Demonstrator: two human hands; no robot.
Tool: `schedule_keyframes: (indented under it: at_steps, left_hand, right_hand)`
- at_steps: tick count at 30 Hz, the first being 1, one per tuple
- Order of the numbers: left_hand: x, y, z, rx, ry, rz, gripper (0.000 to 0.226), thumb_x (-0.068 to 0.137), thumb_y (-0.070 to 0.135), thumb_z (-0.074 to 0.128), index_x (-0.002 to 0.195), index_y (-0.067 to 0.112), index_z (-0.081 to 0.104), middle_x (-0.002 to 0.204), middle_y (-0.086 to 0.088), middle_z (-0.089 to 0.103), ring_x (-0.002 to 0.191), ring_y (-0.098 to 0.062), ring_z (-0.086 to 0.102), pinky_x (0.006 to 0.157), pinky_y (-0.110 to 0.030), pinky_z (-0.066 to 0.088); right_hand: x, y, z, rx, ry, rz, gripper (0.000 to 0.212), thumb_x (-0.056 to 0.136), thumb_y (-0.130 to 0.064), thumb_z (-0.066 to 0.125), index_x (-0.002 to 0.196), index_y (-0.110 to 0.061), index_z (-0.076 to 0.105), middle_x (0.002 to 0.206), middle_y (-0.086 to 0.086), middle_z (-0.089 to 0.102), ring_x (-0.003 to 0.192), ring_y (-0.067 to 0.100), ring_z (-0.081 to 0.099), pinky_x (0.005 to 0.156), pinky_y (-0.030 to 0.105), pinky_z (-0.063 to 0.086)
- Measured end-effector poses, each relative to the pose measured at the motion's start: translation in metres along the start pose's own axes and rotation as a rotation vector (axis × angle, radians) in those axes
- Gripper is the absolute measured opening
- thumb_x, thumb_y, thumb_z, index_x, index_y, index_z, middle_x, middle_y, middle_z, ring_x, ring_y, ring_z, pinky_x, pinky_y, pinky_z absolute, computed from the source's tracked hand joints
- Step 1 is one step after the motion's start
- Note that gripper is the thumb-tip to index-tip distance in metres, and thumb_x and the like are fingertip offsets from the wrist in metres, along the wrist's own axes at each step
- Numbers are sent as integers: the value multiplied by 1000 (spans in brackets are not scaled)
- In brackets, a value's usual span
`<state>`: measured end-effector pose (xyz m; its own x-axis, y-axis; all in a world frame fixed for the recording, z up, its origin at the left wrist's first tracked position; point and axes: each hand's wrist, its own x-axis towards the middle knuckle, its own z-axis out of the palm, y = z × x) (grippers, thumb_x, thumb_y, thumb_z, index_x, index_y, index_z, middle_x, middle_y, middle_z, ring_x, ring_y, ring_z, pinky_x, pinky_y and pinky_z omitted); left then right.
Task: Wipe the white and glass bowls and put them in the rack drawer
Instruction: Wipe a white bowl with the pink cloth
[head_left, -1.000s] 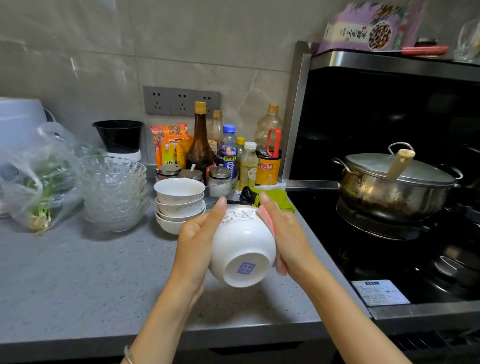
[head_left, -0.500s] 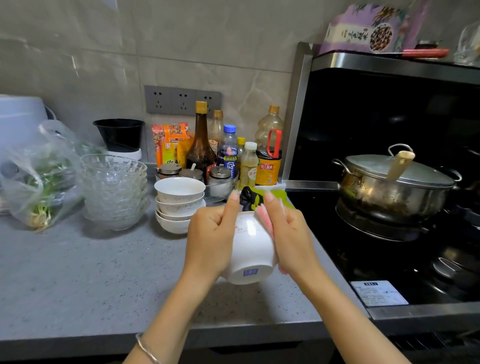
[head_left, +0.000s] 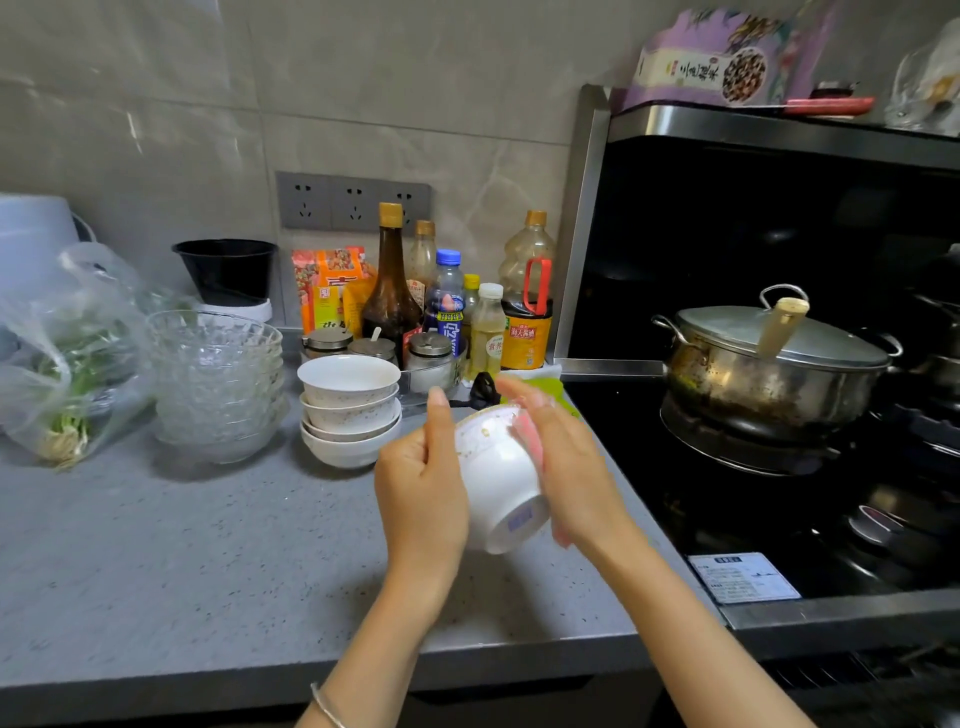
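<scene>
Gripping white bowl (head_left: 498, 480) with left hand (head_left: 421, 491), fingers curled round wall; pressing cloth (head_left: 529, 437) on with right hand (head_left: 571, 467), fingers flat, together; likely light, stiff, slick, breakable; safest gripped at rim.

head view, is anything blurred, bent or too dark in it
In the head view the right hand and pink cloth are smeared by motion; same view, the hood edge leans from the wide lens and the stove sits in deep shade.
</scene>
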<state>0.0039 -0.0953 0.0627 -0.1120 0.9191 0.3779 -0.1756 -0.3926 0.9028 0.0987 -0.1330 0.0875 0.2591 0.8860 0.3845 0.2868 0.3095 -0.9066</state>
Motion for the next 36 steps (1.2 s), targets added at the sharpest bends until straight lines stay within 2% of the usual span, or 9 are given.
schedule_keyframes:
  at_steps: [2,7,10,13,16,19,24,30,36]
  left_hand:
    - [1,1,0,-41,10,-42,65,96,47,47,62,-9,47,55,-9,52,55,-19,51,56,-35,38]
    - [-5,3,1,52,-44,39,66,82,58,38,47,4,51,47,-16,49,50,-18,45,52,-36,35]
    - [-4,6,-2,49,-62,11,64,84,57,40,46,6,48,46,-6,48,48,-15,44,52,-33,35]
    - [-1,11,-6,-91,-80,-111,54,95,46,44,59,8,56,55,-5,58,51,-15,56,53,-27,41]
    - [2,13,-11,-207,-114,-183,52,96,41,45,52,23,67,59,-2,67,55,-15,64,55,-27,48]
    - [5,14,-16,-219,-174,-193,50,95,42,45,56,22,69,60,-5,67,55,-15,65,55,-26,50]
    - [19,16,-29,29,-323,-160,54,97,40,40,59,8,60,52,-6,59,48,-7,55,49,-8,40]
    - [22,19,-20,380,-539,-28,67,88,60,37,48,10,59,47,-6,55,47,-11,48,51,-24,34]
    - [18,12,-15,185,-342,-88,57,86,55,46,58,6,50,55,-13,47,51,-17,44,50,-27,30]
  right_hand:
    - [-2,2,-3,5,-13,36,34,103,-26,35,130,-28,56,124,-20,53,99,-6,55,74,1,41]
    - [-9,12,10,-597,80,-441,47,98,-40,27,132,-24,56,134,-14,55,129,-1,41,109,21,30]
    - [-4,9,6,-420,65,-400,42,97,-38,31,121,-25,63,119,-20,61,116,-3,51,98,17,38]
    - [1,2,-2,-64,29,-63,40,93,-46,36,105,-24,68,93,-15,65,87,7,62,62,12,45]
    - [-3,-4,-8,2,81,176,44,98,-50,37,68,-25,57,67,-10,62,41,10,54,31,20,28]
    - [-5,-8,-10,-49,85,142,64,99,-48,33,45,-12,35,34,-1,38,23,15,34,30,19,23]
    - [-2,-5,-13,-108,33,150,66,99,-48,34,50,-4,41,35,6,39,23,17,34,32,21,25]
    - [1,2,-2,-242,-14,-25,56,97,-44,45,49,-15,43,45,2,44,41,13,42,41,24,26]
    - [-7,5,-4,-93,66,90,57,99,-45,37,57,-6,45,47,7,42,33,12,39,31,18,24]
